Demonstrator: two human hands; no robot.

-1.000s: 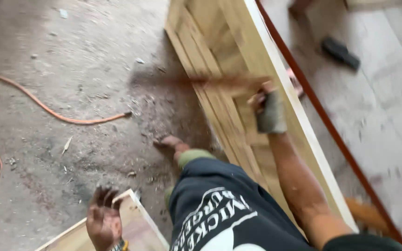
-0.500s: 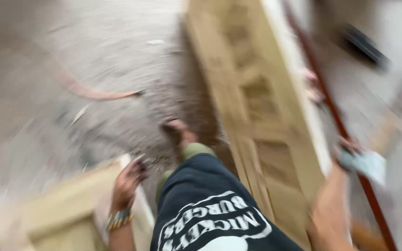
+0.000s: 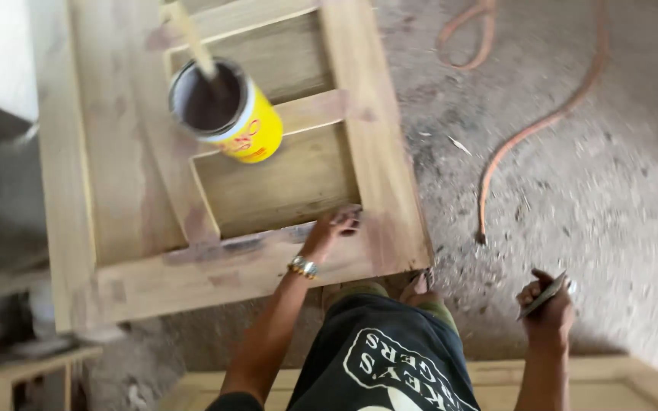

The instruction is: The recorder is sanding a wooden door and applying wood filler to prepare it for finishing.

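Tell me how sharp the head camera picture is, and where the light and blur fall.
Head view: fairly sharp at the centre, on the left hand touching the wooden door frame and the yellow paint can; motion smear softens the edges, the orange cable and the right hand; daylight is soft, overexposed at the top left, with no hard shadows.

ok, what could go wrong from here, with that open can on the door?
1. The open yellow can sits on the wooden door with a stick leaning out; a nudge from the left hand, resting on the rail nearby, could tip it.
2. The orange cable trails across the floor near the feet: likely trip hazard.
3. The right hand holds a thin scraper loosely; it might drop.
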